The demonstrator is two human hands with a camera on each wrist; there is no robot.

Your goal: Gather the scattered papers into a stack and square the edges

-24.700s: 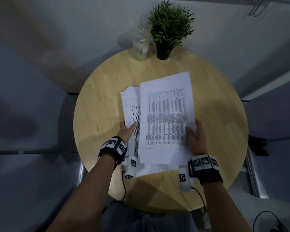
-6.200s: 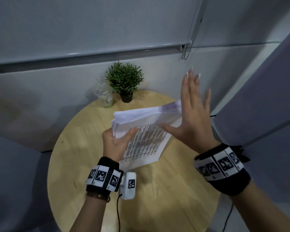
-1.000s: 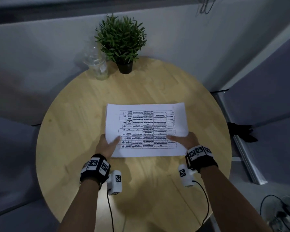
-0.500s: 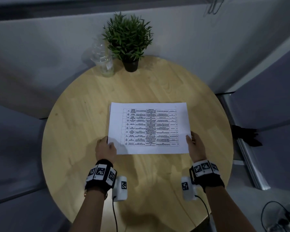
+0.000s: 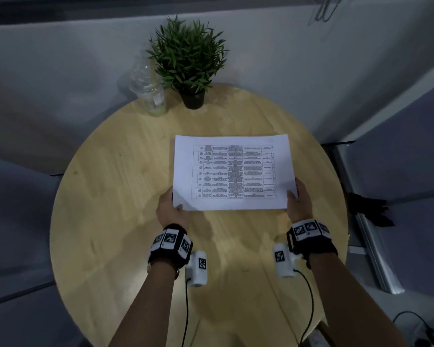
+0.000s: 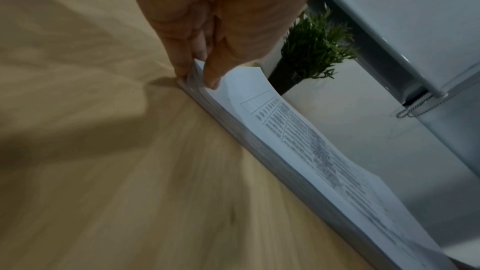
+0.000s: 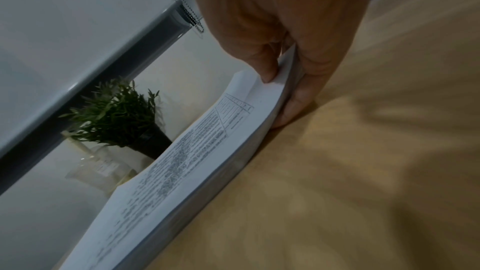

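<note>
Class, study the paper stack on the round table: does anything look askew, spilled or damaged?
Nothing stands out. The stack looks squared on the table, each near corner pinched by the left hand and right hand.

- A round, light wooden surface (image 5: 125, 221) fills the middle of the dim room.
- At its far edge, a small green potted plant (image 5: 188, 61) stands just right of a clear plastic cup (image 5: 149, 93).
- A pale wall (image 5: 60, 58) rises behind them.
- A beaded cord (image 5: 323, 8) hangs at far right.
- A dark cable (image 5: 411, 319) lies on the floor, near right.
</note>
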